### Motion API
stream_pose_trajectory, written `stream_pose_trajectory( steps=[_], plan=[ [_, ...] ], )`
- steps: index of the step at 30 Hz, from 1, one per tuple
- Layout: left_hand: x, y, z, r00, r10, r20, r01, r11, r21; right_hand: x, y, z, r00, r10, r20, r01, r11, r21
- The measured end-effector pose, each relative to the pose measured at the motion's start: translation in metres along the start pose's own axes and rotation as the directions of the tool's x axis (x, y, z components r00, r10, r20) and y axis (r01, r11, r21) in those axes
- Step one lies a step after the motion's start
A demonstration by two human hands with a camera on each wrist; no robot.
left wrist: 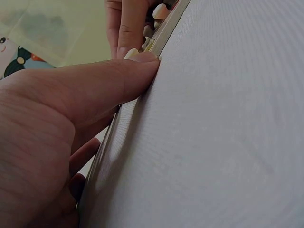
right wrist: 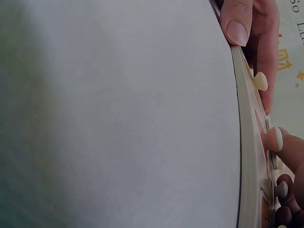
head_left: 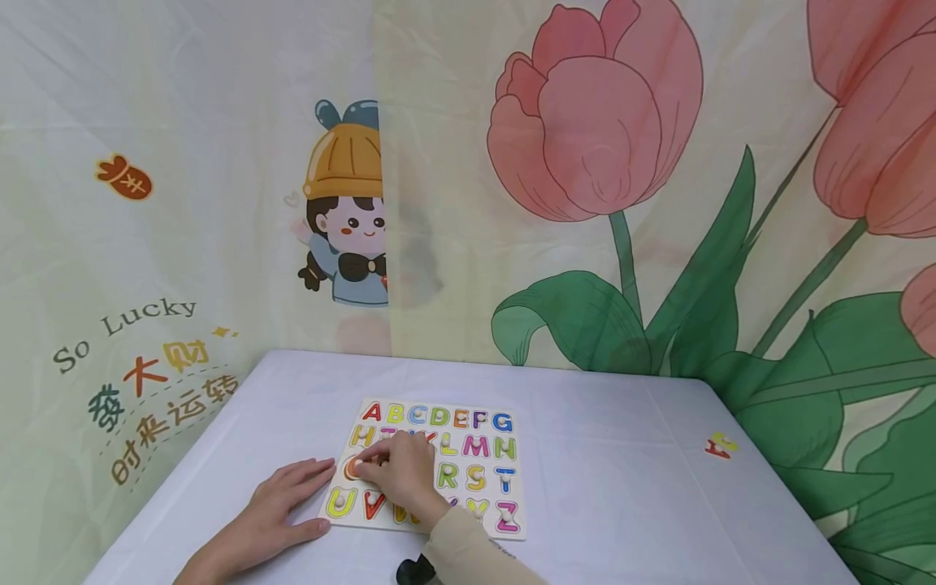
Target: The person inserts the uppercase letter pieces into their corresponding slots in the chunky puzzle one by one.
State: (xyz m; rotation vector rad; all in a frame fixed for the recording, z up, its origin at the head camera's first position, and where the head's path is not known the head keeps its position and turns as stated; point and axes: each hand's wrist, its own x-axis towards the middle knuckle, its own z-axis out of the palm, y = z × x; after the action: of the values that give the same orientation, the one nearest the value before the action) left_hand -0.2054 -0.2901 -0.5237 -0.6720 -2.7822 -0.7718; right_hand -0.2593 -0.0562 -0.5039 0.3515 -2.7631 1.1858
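Observation:
A white alphabet puzzle board (head_left: 490,493) lies on the table, its colored letter pieces topped with small knobs. My left hand (head_left: 281,508) rests at the board's left edge with fingers stretched out. In the left wrist view, the thumb (left wrist: 118,78) presses against the board's rim. My right hand (head_left: 405,471) reaches over the middle rows, and its thumb and index finger pinch the orange letter O (head_left: 351,469) at the left of the third row. Several letters lie hidden beneath that hand. Knobs (right wrist: 260,81) stand up along the board in the right wrist view.
Two loose letter pieces, a red one (head_left: 717,449) and a yellow one (head_left: 724,439), lie near the table's right edge. A black object (head_left: 415,571) sits beside my right wrist. Printed cloth (head_left: 453,284) hangs behind the white table (head_left: 621,487).

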Motion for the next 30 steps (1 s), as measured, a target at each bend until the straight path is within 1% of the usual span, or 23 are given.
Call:
stream_pose_trajectory(
  steps=[6,11,17,22,24,27,30],
  plan=[
    [0.001,0.002,-0.003,0.998,-0.054,0.045,0.056,0.998,-0.029,0.001,-0.002,0.002,1.0,0.005,-0.001,-0.005,1.0,-0.008],
    [0.001,0.002,-0.004,0.999,-0.035,0.042,0.035,0.999,-0.013,0.003,-0.003,0.005,1.0,0.012,-0.009,-0.012,1.0,-0.017],
    [0.002,0.001,-0.003,0.996,-0.062,0.06,0.064,0.998,-0.024,0.003,-0.003,0.008,0.999,0.023,-0.024,-0.024,0.999,-0.043],
    [0.001,0.0,-0.001,0.999,-0.028,0.029,0.028,1.0,-0.011,0.002,-0.004,0.007,1.0,0.02,-0.021,-0.021,0.999,-0.045],
    [0.001,-0.001,0.0,1.0,-0.012,0.019,0.012,1.0,-0.001,0.001,-0.003,0.005,1.0,0.022,-0.008,-0.022,0.999,-0.035],
    [0.001,0.0,0.0,1.0,-0.016,0.016,0.016,1.0,-0.002,0.001,-0.001,0.002,1.0,0.011,0.023,-0.01,1.0,-0.02],
    [0.0,0.0,0.001,1.0,-0.006,0.008,0.006,1.0,0.0,0.001,0.003,-0.006,0.997,0.002,0.078,-0.005,0.999,0.037]
  ],
)
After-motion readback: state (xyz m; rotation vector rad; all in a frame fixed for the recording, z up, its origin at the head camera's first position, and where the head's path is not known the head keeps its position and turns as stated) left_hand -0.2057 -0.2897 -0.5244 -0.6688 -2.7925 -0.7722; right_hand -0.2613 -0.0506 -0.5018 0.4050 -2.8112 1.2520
